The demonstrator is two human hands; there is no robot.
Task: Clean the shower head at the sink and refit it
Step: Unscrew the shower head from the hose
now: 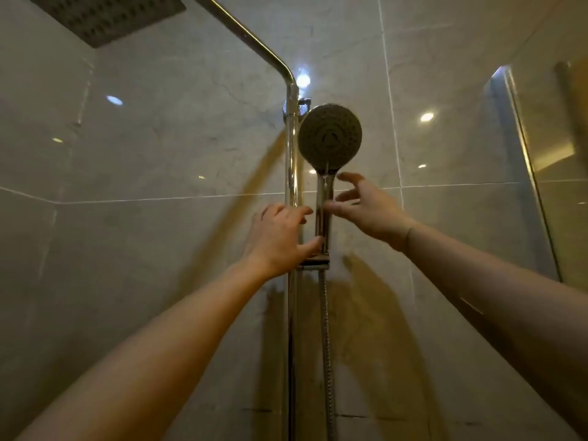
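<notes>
fingers of the right hand are spread and loose, their tips just beside the chrome handle of the shower head, gripping nothing. left hand is raised with its arm stretched up, fingers half curled and unclenched, thumb reaching to the handle's base above the holder. shower head sits upright in that holder on the rail, hose hanging below.
</notes>
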